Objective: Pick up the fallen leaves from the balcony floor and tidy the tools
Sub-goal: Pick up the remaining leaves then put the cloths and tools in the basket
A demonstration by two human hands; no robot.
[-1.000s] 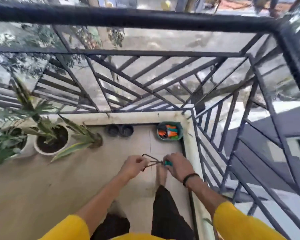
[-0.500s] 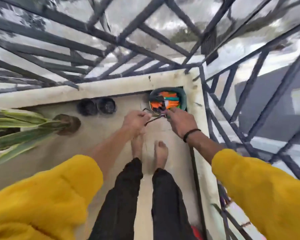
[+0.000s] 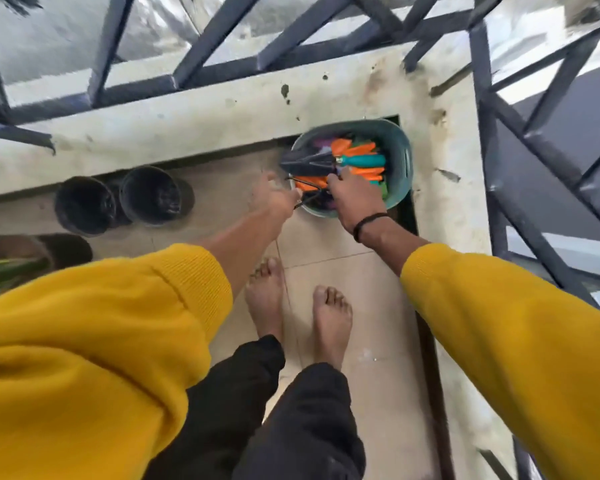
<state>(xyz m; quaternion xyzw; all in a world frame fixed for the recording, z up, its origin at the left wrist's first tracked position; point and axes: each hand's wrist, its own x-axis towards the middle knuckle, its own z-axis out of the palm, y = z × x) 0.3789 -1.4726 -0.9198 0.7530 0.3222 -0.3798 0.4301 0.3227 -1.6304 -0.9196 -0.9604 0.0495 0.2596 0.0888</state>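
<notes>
A teal basket (image 3: 400, 157) sits in the far right corner of the balcony floor and holds several garden tools with orange and teal handles (image 3: 364, 161). My right hand (image 3: 355, 197) is over the basket's near rim and grips the handle end of a small black wire hand rake (image 3: 309, 199). My left hand (image 3: 276, 199) is just left of the basket and holds the rake's black prongs. A black trowel blade (image 3: 303, 162) lies across the basket's left rim. No fallen leaves show on the tiles.
Two black empty pots (image 3: 118, 200) stand by the low white ledge (image 3: 187, 112). A brown pot (image 3: 39, 247) with green leaves is at the left edge. Dark metal railing (image 3: 499, 168) runs along the ledge. My bare feet (image 3: 298, 306) stand on beige tiles.
I have bent down and leaned forward. Both hands carried the wire rake from above the floor to the basket, and the right hand is now over its rim.
</notes>
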